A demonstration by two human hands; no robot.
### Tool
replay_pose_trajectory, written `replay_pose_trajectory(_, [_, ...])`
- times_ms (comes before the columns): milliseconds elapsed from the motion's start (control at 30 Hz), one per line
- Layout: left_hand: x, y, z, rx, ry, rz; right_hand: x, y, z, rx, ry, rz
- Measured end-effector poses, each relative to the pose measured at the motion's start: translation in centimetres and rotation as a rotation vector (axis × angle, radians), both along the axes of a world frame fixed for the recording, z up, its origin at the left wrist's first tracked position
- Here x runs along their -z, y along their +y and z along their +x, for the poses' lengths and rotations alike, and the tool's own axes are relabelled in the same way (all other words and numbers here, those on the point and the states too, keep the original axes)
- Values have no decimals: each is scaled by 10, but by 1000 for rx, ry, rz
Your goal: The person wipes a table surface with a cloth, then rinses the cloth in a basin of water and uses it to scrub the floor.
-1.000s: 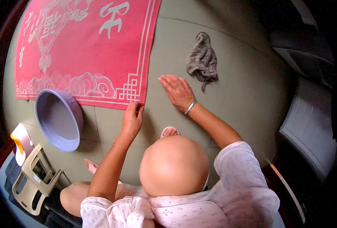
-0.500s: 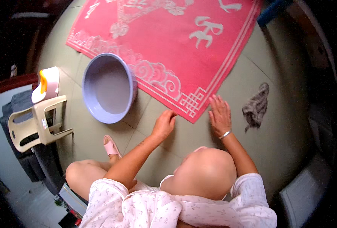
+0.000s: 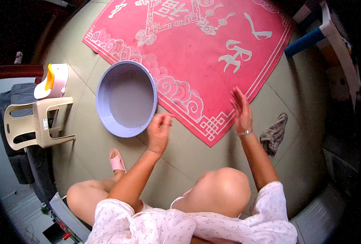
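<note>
A red mat [image 3: 188,73] with white cloud and knot patterns lies on the floor, one corner pointing toward me. My left hand [image 3: 159,132] hovers between that corner and the blue basin, close to the basin's rim. Its fingers are bent and smeared by motion; nothing shows in them. Over the mat's right edge is my right hand [image 3: 242,112], open, its fingers stretched out and holding nothing. Whether it touches the mat I cannot tell. The round blue basin [image 3: 101,107] holds greyish, cloudy water and stands beside the mat's near-left edge. Right of my right forearm lies a crumpled grey cloth [image 3: 274,134].
At left stand a beige plastic chair [image 3: 42,118] and a white-and-orange child's potty [image 3: 58,81]. A blue-and-white furniture leg [image 3: 304,42] rises at upper right. Below the basin is my foot in a pink slipper [image 3: 117,160]. The floor has greenish tiles [image 3: 184,156].
My left hand has moved from the mat's corner left toward the basin. My right hand has shifted up along the mat's right edge. The view has shifted, showing more of the mat.
</note>
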State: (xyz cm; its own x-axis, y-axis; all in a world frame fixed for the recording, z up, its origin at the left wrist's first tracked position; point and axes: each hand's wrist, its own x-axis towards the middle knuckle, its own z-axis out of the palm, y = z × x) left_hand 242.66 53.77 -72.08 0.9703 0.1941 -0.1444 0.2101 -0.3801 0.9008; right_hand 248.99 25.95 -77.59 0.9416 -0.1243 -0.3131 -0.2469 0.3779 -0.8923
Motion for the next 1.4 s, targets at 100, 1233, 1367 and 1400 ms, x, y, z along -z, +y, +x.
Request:
replay_pose_trajectory(100, [-9,31,19,-312,-72,-188,-4,37,56,25,17,179])
replay_pose_trajectory(1233, [28,14,-21,-207,91,-241,32,106,151,-306,-514,-1088])
replay_pose_trajectory(1367, [36,-1,1,51,55,96,13,109,224,-309,-708,-1473])
replay_pose_trajectory(1400, [42,-11,18,192,-33,313,8,107,246,-252,-737,-1491])
